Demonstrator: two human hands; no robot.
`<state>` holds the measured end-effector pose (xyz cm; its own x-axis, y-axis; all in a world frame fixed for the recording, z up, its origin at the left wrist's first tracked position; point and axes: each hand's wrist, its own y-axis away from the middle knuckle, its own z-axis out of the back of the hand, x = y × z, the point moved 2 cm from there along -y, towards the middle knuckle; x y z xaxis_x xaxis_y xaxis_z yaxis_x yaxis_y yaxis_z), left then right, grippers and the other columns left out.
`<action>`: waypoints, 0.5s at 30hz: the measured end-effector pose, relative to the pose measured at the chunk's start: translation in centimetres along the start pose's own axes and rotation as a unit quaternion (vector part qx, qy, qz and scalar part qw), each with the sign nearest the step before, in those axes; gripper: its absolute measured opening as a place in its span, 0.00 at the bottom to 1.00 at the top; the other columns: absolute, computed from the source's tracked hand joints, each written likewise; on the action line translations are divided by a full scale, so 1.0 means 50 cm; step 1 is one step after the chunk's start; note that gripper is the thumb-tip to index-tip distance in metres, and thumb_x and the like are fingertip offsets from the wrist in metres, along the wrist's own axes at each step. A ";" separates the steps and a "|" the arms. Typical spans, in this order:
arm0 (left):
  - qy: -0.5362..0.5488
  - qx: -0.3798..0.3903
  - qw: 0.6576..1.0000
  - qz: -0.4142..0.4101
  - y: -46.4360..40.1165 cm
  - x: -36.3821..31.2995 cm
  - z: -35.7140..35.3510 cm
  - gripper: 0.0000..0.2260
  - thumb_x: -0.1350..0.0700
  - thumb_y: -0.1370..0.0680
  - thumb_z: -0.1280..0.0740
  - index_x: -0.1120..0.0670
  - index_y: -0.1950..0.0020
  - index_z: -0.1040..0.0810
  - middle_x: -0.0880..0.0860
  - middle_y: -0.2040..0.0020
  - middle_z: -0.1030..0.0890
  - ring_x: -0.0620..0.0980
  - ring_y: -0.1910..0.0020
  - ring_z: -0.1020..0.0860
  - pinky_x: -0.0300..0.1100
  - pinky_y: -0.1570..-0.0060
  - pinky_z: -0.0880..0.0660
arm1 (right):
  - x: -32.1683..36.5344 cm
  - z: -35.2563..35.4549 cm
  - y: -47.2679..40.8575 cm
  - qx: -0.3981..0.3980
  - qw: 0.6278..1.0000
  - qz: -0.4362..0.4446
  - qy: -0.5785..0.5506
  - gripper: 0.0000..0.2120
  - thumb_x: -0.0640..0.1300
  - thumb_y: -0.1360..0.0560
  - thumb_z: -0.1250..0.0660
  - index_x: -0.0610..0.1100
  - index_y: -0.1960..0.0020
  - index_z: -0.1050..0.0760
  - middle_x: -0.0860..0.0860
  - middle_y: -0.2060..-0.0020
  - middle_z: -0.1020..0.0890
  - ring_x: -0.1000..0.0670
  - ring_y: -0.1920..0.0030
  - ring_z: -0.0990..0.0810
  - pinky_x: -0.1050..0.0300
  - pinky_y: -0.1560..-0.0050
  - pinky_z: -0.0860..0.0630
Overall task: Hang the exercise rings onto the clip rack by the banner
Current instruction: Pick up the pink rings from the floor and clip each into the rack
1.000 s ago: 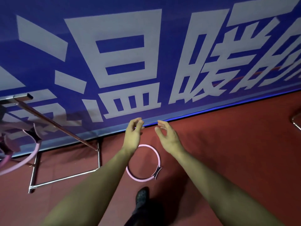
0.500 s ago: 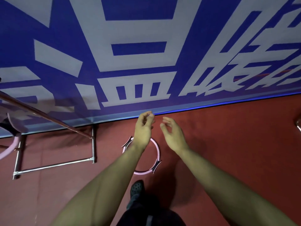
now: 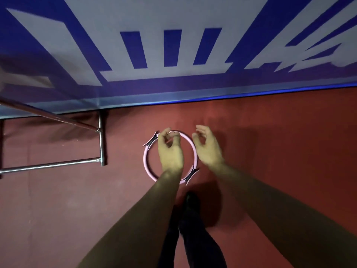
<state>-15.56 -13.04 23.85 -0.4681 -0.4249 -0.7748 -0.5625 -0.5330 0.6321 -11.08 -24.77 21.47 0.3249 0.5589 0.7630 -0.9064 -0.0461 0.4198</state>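
While the pink ring is lying at frame centre, the left hand is curling fingers over its top edge, contact unclear; the right hand is hovering released.

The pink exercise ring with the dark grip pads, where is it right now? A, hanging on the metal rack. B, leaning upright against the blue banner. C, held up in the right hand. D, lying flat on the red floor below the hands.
D: the pink exercise ring lies flat on the red floor, both hands above it.
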 end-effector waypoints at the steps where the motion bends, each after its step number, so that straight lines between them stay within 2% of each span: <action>1: 0.010 -0.020 1.000 0.003 -0.030 0.036 -0.005 0.10 0.53 0.23 0.32 0.44 0.43 0.25 0.47 0.49 0.20 0.55 0.42 0.20 0.59 0.35 0.26 | -0.033 -0.025 -0.024 -0.001 1.000 -0.005 -0.001 0.17 0.42 0.20 0.34 0.42 0.32 0.27 0.48 0.37 0.20 0.53 0.39 0.22 0.68 0.40 0.32; 3: 0.019 -0.053 0.998 0.010 -0.094 0.109 -0.015 0.11 0.59 0.21 0.33 0.47 0.41 0.25 0.49 0.47 0.20 0.51 0.45 0.21 0.53 0.36 0.25 | -0.102 -0.076 -0.076 -0.009 1.000 -0.009 -0.002 0.17 0.43 0.20 0.34 0.43 0.32 0.27 0.49 0.37 0.20 0.52 0.38 0.22 0.64 0.38 0.31; 4: 0.024 -0.069 0.997 0.011 -0.126 0.145 -0.017 0.12 0.60 0.20 0.33 0.49 0.39 0.26 0.50 0.45 0.20 0.48 0.47 0.21 0.47 0.39 0.24 | -0.136 -0.101 -0.101 -0.012 1.000 -0.013 -0.002 0.17 0.43 0.20 0.34 0.43 0.32 0.27 0.49 0.37 0.20 0.52 0.37 0.22 0.62 0.37 0.31; 6: 0.029 -0.100 0.995 0.008 -0.197 0.215 -0.014 0.12 0.59 0.20 0.33 0.49 0.38 0.26 0.53 0.41 0.20 0.43 0.49 0.22 0.34 0.47 0.28 | -0.202 -0.150 -0.152 -0.016 1.000 -0.013 0.005 0.18 0.44 0.20 0.34 0.43 0.32 0.27 0.49 0.35 0.21 0.50 0.36 0.23 0.59 0.34 0.30; 7: 0.032 -0.113 0.993 0.006 -0.236 0.250 -0.013 0.12 0.58 0.20 0.33 0.48 0.38 0.26 0.52 0.40 0.20 0.43 0.49 0.23 0.33 0.48 0.29 | -0.234 -0.175 -0.178 -0.014 1.000 -0.008 0.014 0.18 0.45 0.20 0.34 0.44 0.32 0.28 0.49 0.35 0.21 0.50 0.35 0.23 0.57 0.33 0.30; 10: 0.026 -0.145 0.989 0.000 -0.359 0.350 0.000 0.12 0.56 0.20 0.33 0.45 0.40 0.28 0.49 0.42 0.21 0.46 0.45 0.22 0.40 0.41 0.28 | -0.328 -0.248 -0.262 -0.001 0.999 0.013 0.046 0.19 0.47 0.21 0.34 0.46 0.31 0.28 0.50 0.34 0.22 0.50 0.34 0.23 0.54 0.32 0.29; 15: -0.042 -0.180 0.983 -0.009 -0.555 0.506 0.062 0.18 0.54 0.23 0.30 0.52 0.34 0.27 0.52 0.40 0.22 0.54 0.38 0.23 0.52 0.31 0.29 | -0.458 -0.341 -0.389 0.018 0.996 0.023 0.085 0.21 0.48 0.22 0.33 0.46 0.30 0.28 0.48 0.34 0.23 0.47 0.33 0.24 0.50 0.32 0.29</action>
<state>-13.92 -6.71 -13.28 -0.5236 -0.3599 -0.7723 -0.3010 -0.7698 0.5628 -5.52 -22.59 -12.55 0.2304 0.6878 0.6884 -0.9077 -0.1032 0.4068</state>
